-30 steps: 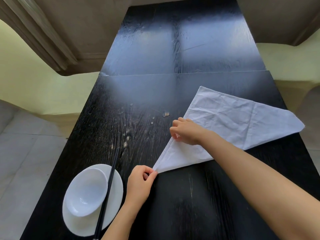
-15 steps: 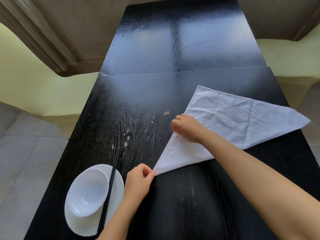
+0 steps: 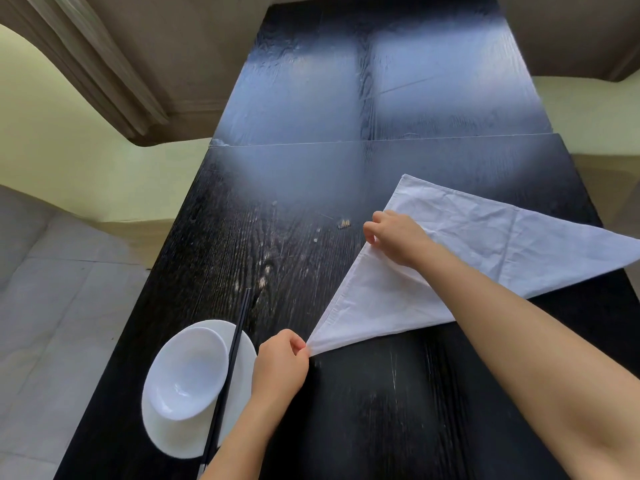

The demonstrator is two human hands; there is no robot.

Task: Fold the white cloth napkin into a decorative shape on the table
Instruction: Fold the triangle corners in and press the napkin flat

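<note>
Your left hand (image 3: pixel 281 363) is closed in a pinch, thumb and fingertips gripping the nearest corner of the white cloth napkin (image 3: pixel 485 244) right at its point. Your right hand (image 3: pixel 398 237) lies knuckles-up on the napkin's left folded edge, fingers curled over that edge; you cannot tell from this angle whether they grip the cloth or only press it down. The right forearm crosses over the lower part of the cloth.

The napkin lies flat on the black bench (image 3: pixel 311 174) as a folded triangle, creased and wrinkled, its near corner at your left hand, one corner toward the far middle of the bench, the third running off the right border of the view. To the left of your left hand, near the bench's front left edge, a white bowl (image 3: pixel 187 372) sits tilted on a white plate (image 3: pixel 173 438). Dark chopsticks (image 3: pixel 230 362) rest across the plate beside the bowl. Pale specks (image 3: pixel 344 223) lie on the bench just left of your right hand.
</note>
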